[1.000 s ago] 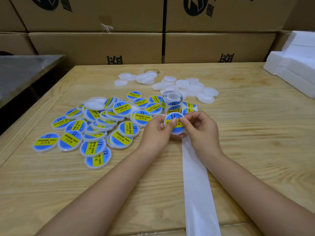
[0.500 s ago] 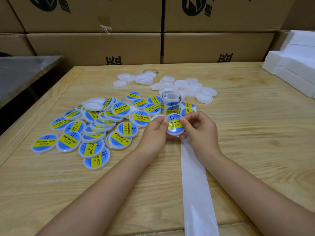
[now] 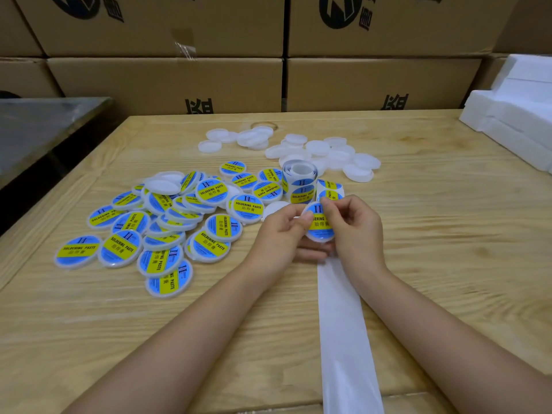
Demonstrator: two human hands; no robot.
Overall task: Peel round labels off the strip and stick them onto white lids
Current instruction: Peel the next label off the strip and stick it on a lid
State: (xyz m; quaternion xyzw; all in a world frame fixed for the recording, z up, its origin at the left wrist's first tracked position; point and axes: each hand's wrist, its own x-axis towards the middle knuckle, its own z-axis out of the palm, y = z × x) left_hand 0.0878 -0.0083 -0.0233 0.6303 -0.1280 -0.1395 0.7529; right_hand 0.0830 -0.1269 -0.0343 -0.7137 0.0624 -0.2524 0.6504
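The person's left hand is gripping a round white plastic lid by its edge, just above the pale wooden counter. The right hand is pinching the lid's top with curled fingers, over its blue-and-yellow round label. The upright label roll is standing just behind, and its bare white backing strip is trailing toward the person. Labelled lids are lying piled to the left.

Pale grained wooden table, matt white plastic lids, glossy printed labels, brown cardboard boxes.
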